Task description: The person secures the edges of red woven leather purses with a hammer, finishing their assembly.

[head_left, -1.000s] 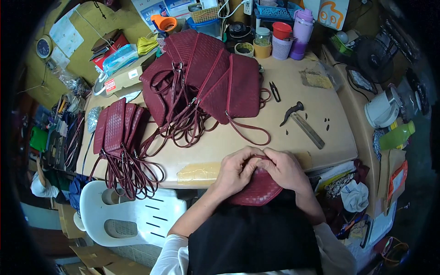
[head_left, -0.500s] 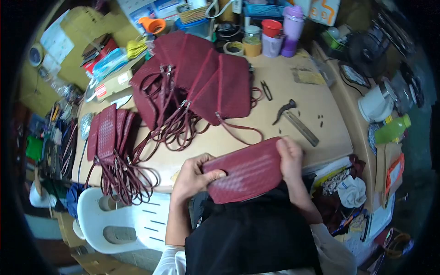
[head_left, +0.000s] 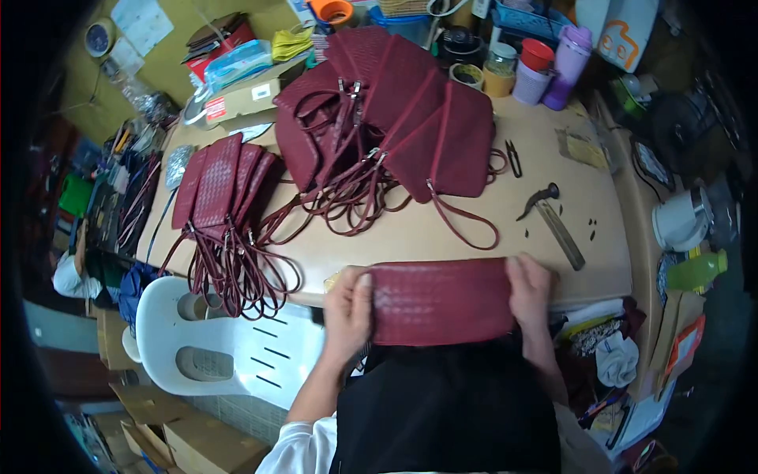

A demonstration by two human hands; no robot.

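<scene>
A tan worktable fills the middle of the view, its far edge at twelve o'clock crowded with containers against a yellow wall. A white plastic chair stands at seven o'clock beside cardboard boxes on the floor. A wall clock hangs at ten o'clock.

left hand and right hand level and apart, fingers curled closed, forearms angled inward toward the body

The woven pouch hides its lower edge behind the dark apron. The left hand is motion-blurred. The small black bits by the hammer are too tiny to identify.
</scene>
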